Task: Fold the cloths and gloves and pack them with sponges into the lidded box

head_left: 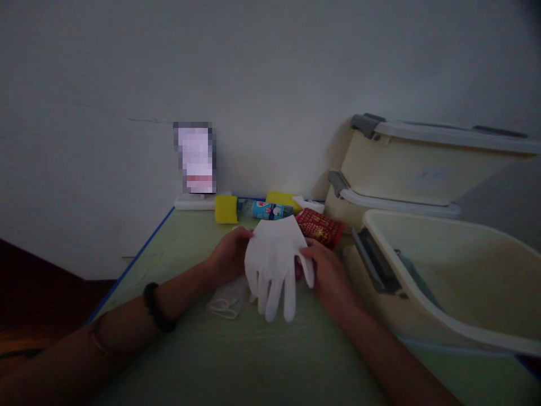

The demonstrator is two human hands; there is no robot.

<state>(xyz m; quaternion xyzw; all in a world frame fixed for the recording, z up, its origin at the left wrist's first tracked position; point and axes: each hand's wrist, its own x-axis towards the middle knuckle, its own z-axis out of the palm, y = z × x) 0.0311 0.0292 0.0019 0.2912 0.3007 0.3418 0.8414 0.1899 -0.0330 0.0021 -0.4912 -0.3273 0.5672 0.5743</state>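
A white glove (274,254) hangs between my two hands, its fingers pointing down toward me. My left hand (230,254) grips its left edge, thumb on top, with the other fingers partly hidden behind the fabric. On the opposite side, my right hand (323,265) pinches the glove near its thumb. Beneath it on the table lies a flat whitish item with thin loops (226,301), partly covered by the glove and my left hand; it looks like a face mask.
Along the table's back are a yellow block (226,210), a plastic bottle (267,210) with a blue label and a red patterned packet (319,225). A lit phone (196,160) stands back left. Open cream bins (426,316) with raised lids occupy the right.
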